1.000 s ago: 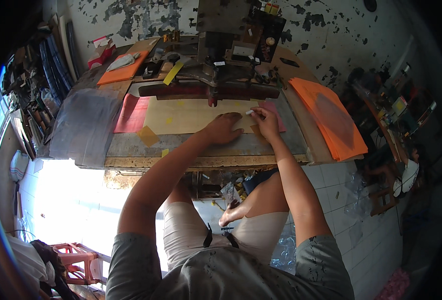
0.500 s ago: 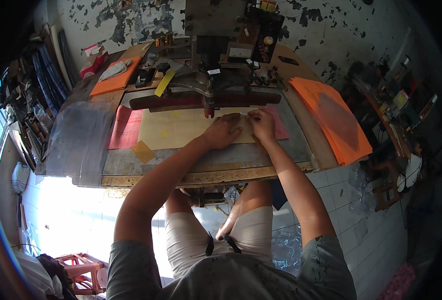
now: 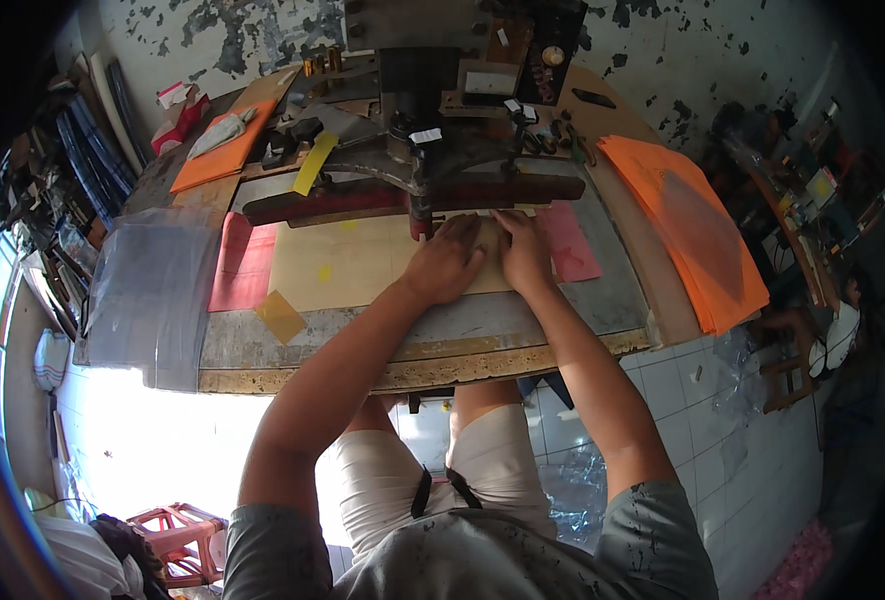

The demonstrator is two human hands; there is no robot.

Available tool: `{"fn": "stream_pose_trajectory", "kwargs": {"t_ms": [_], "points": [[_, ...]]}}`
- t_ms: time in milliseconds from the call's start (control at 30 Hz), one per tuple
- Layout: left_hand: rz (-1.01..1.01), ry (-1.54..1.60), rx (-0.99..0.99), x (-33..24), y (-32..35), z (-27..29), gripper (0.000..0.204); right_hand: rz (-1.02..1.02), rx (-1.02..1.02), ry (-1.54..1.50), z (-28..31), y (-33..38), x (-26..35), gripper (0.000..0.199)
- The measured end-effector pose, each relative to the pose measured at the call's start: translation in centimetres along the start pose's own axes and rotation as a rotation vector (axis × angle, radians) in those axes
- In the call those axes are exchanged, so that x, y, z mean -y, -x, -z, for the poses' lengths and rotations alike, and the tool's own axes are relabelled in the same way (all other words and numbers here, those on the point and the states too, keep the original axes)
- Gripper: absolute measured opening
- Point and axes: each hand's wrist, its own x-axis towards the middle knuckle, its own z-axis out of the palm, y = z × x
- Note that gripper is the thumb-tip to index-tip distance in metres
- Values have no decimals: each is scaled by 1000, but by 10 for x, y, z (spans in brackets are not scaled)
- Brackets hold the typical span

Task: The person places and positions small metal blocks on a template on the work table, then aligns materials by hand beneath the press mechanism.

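Note:
A long beige sheet lies on the metal bed of a press, over pinkish-red sheets that stick out at both ends. My left hand rests on the beige sheet, palm down, fingers stretched toward the press bar. Beside it, close to that bar, my right hand touches the sheet's far part with bent fingers drawn together. What its fingertips hold, if anything, is hidden. Just beyond my left hand stands the red-tipped middle post of the press.
Clear plastic sheets hang over the table's left side. Orange sheets are stacked at the right, and an orange pile with a cloth lies far left. A small tan square sits near the front edge. Pliers-like tools lie behind.
The view has shifted slightly. My right hand has moved closer to my left, its fingers reaching farther toward the bar. The small white piece at its fingertips no longer shows.

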Motion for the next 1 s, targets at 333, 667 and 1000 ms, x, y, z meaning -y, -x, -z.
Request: {"fn": "stream_pose_trajectory", "kwargs": {"t_ms": [333, 667, 1000], "points": [[11, -134, -1, 0, 0, 1, 60, 5, 21, 89, 2, 1, 11, 43], [-13, -232, -4, -4, -2, -2, 67, 40, 11, 163, 0, 2, 10, 42], [-31, -265, 5, -2, -2, -1, 73, 55, 32, 164, 2, 2, 12, 42]]}}
